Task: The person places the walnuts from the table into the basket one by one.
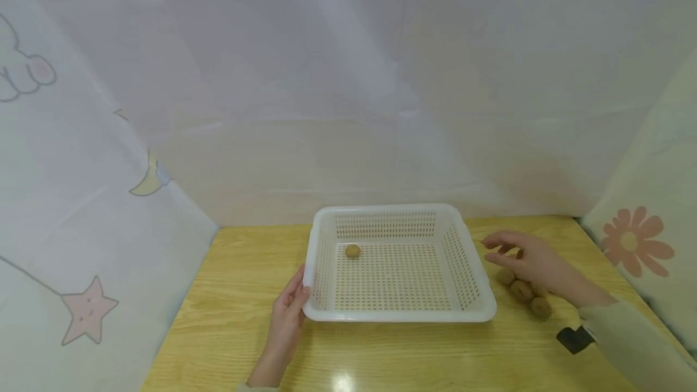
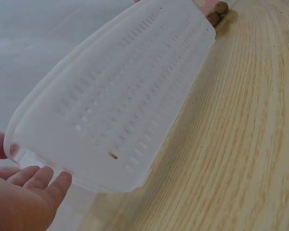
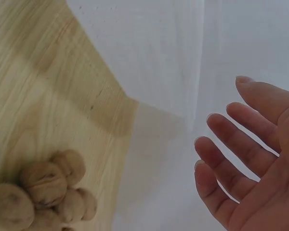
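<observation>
The person's left hand (image 1: 287, 307) is steadying a white plastic basket (image 1: 400, 317) at its left side, close to the near corner, its fingers grasping the rim with the thumb on top. Their right hand (image 1: 530, 259) hovers past the basket's right rim, fingers loosely spread and released; I can see nothing in them. Under and beside it, on the right of the tabletop (image 1: 218, 319), sits a bunch of walnuts (image 1: 521, 290), or what look like walnuts, bundled close together and partly hidden by the hand. One lone walnut (image 1: 353, 251) lies inside the basket, on its slotted floor toward the far left.

I'd take this as an early stage of loading the basket, with the right hand between trips. The next move would then call for lowering those fingers onto a walnut, pinching it and lifting it over the right rim, while the left hand keeps the basket from sliding.

The walnuts have the tighter spot, between the basket's right wall and the tabletop's right edge, so a nudged one could roll off there. The far edge runs close behind the basket, up against the pale curtain (image 1: 348, 77). The roomier wood is to the left and on the near side.
</observation>
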`<act>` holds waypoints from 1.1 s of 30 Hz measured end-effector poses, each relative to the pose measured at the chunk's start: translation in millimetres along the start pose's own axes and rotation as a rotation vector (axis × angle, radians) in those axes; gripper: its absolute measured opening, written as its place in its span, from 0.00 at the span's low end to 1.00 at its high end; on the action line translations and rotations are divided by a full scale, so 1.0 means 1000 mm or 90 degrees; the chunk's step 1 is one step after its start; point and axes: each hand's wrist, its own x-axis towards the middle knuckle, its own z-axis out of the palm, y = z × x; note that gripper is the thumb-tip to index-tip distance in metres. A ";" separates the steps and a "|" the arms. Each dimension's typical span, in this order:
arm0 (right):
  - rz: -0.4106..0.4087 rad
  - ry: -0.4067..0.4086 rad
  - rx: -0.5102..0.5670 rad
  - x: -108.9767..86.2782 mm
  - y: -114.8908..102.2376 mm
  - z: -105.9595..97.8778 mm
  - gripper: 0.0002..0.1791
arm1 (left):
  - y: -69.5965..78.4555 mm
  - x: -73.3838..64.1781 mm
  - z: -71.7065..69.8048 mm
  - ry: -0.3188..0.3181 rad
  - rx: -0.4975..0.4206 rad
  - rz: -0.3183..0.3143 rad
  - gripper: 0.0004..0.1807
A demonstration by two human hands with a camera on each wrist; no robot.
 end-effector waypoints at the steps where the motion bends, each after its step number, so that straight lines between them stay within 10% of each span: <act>1: 0.003 0.004 -0.001 -0.003 0.004 -0.002 0.16 | 0.000 0.000 0.000 0.001 0.000 -0.002 0.33; 21: 0.074 0.027 -0.012 -0.066 0.107 -0.012 0.18 | -0.001 -0.001 -0.001 -0.018 0.000 0.012 0.33; 33: 0.155 -0.047 -0.056 -0.076 0.154 -0.004 0.28 | -0.003 -0.001 -0.002 -0.023 -0.005 0.013 0.34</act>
